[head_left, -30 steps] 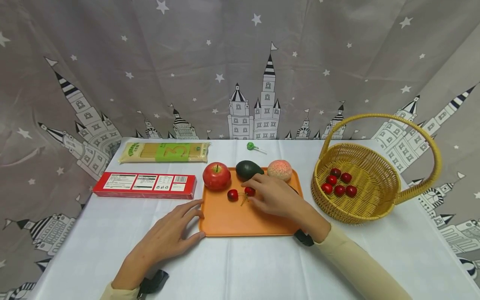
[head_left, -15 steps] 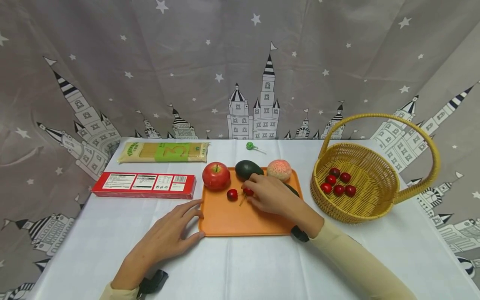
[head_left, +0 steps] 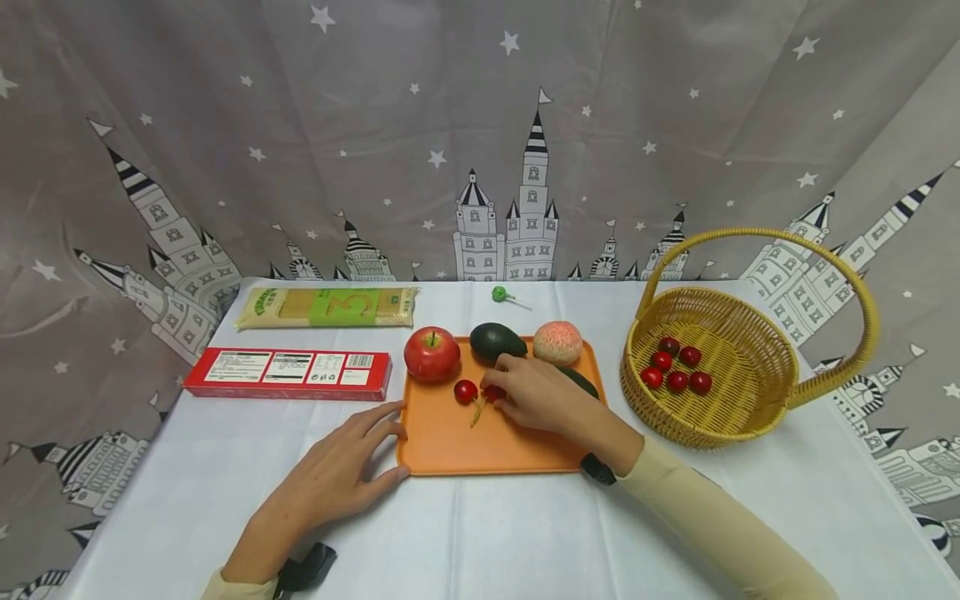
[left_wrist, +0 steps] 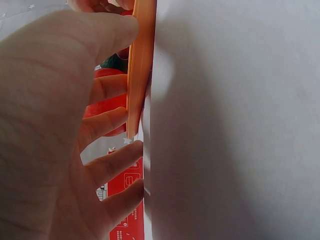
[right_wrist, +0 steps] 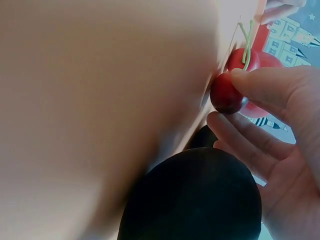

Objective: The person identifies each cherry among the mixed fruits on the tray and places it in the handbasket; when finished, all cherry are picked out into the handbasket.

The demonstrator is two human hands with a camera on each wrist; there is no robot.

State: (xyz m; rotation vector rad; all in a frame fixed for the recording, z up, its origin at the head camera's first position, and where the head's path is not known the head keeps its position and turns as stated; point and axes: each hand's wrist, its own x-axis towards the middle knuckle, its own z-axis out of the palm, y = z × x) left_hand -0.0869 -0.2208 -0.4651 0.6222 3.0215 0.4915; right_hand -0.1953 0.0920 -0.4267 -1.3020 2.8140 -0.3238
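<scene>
My right hand (head_left: pixel 536 393) is over the orange tray (head_left: pixel 450 446), pinching a red cherry (right_wrist: pixel 226 95) between thumb and fingers; in the head view the fingers partly cover it. A second cherry (head_left: pixel 465 392) lies just left of it, and their thin stems (head_left: pixel 477 410) meet between them. My left hand (head_left: pixel 333 467) rests at the tray's left edge, its fingers spread and a few tips touching the rim, as the left wrist view shows. Around the right hand on the tray are a red apple (head_left: pixel 432 354), an avocado (head_left: pixel 497 342), a pinkish speckled round fruit (head_left: pixel 557 343) and a partly hidden dark-green item (head_left: pixel 579 382).
To the right stands a wicker basket (head_left: pixel 757 421) with a tall handle, several cherries (head_left: pixel 677 382) inside. A noodle packet (head_left: pixel 330 307) and a red box (head_left: pixel 288 374) lie on the left. Behind the tray is a green lollipop (head_left: pixel 500 294). A patterned curtain (head_left: pixel 360 125) hangs behind the table.
My right fingers have closed in on the right-hand cherry, shifting slightly left. The stems have swung toward the tray's front left. My left hand has stayed at the tray's edge.
</scene>
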